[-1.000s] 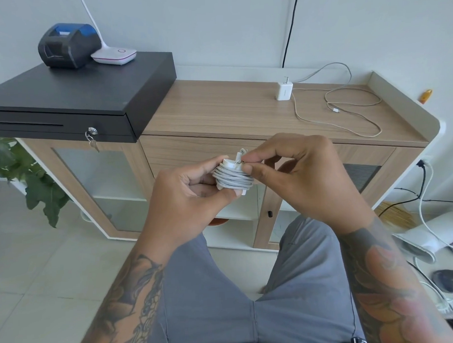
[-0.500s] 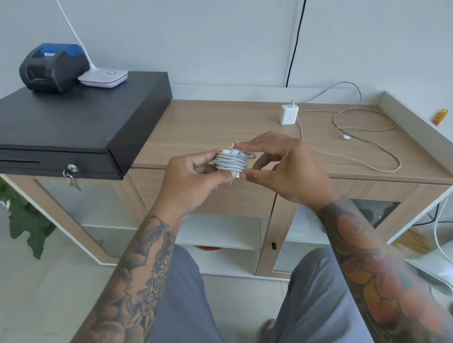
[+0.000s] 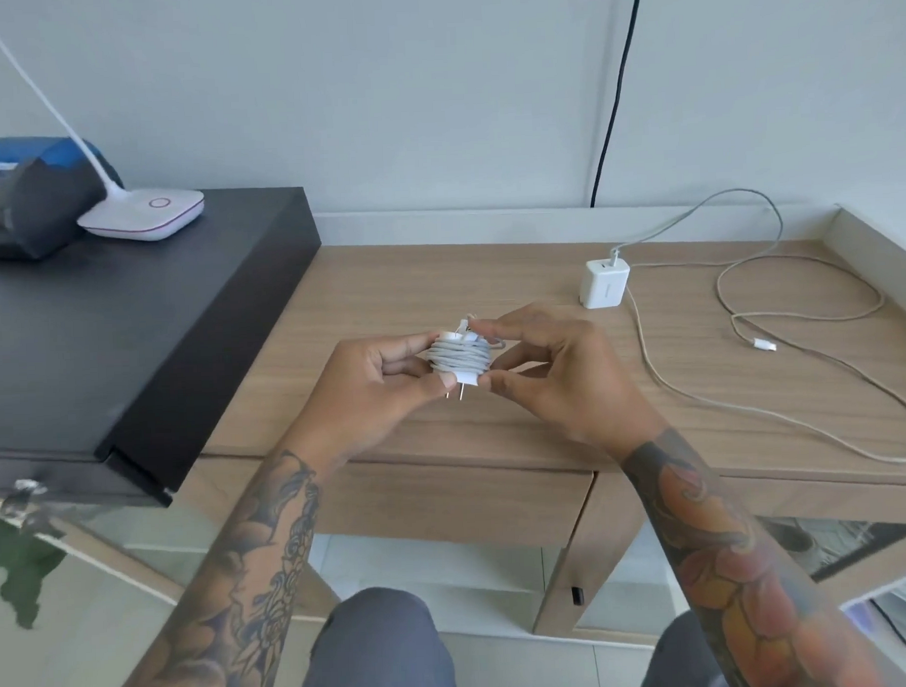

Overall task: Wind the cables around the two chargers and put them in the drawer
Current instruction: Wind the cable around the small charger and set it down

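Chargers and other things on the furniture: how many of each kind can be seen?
Chargers: 2, the wound charger between the left hand and right hand, and the loose charger on the wooden top
Black cash box: 1
Printer: 1
Lamp base: 1
Total: 5

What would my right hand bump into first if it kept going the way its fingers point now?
The right hand points left, fingers already pinching the wound charger. Straight on it would press that bundle into the left hand gripping its other side. Depth seems level, so probably nothing else first.
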